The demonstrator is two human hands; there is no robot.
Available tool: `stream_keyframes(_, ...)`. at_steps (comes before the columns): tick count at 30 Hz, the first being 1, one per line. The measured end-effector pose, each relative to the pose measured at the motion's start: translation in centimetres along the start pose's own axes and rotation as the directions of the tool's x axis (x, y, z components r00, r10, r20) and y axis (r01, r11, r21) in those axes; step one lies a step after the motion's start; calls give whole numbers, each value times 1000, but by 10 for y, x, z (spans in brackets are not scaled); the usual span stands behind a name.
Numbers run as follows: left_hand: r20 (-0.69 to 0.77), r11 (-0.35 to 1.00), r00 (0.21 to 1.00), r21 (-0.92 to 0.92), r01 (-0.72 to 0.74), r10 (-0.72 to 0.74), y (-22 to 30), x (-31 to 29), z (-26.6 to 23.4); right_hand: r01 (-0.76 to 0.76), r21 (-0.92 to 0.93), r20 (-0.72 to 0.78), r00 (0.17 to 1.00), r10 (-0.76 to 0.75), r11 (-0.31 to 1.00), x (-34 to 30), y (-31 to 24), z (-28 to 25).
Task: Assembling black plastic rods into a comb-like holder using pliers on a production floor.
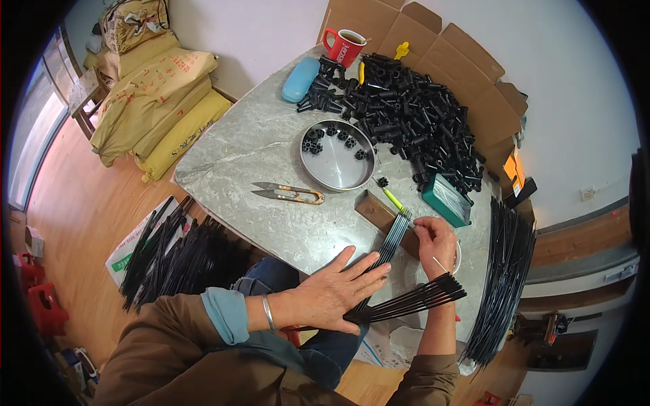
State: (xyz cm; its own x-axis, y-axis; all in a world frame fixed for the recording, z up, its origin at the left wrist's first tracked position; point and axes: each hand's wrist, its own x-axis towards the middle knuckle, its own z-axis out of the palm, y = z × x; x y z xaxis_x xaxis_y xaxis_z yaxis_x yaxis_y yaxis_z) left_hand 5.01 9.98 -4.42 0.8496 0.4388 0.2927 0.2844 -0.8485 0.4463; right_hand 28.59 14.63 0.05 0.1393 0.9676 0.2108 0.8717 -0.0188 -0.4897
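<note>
My left hand (pixel 338 287) lies with its fingers spread over a fan of thin black rods (pixel 389 252), pressing on them. The rods' upper ends rest on a wooden block (pixel 377 210) at the table's near edge. My right hand (pixel 435 247) is closed in a pinch beside those ends; what its fingertips hold is too small to make out. A second spread of black rods (pixel 413 301) crosses in front of my right forearm. A thin white strand (pixel 443 264) shows by that wrist. Just past the block lies a yellow-green tool (pixel 393 199), with a small black piece (pixel 383 182) near its tip.
A round metal dish (pixel 332 177) holds several black pieces. Thread snips (pixel 288 193) lie left of it. Beyond are a pile of black parts (pixel 420 115), a red mug (pixel 344 47) and a blue case (pixel 300 79). A green box (pixel 447 201) and bundled rods (pixel 501 271) are right.
</note>
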Motion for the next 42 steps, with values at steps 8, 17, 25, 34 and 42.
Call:
stream_keyframes(8, -11, 1000, 1000, -5, -7, 7, -1, -1, 0, 149, 81, -44, 988, -146, 986, 9, 9, 12)
stream_keyframes(17, -17, 1000, 1000, -14, -14, 14, 1, 1, 2, -73, 438, 89, 995, 38, 896, 20, 37, 17)
stream_keyframes(25, -18, 1000, 1000, -5, -7, 6, 0, 0, 1, -29, 77, 49, 998, 26, 997, 12, 32, -11)
stream_keyframes(34, 10, 1000, 1000, 22, 10, -10, 2, -1, -3, -86, 72, -164, 982, 96, 994, 54, 55, -10)
stream_keyframes(42, 80, 998, 995, 23, -61, 59, 4, -3, -6, -109, -355, -115, 991, 72, 928, 93, 98, -21)
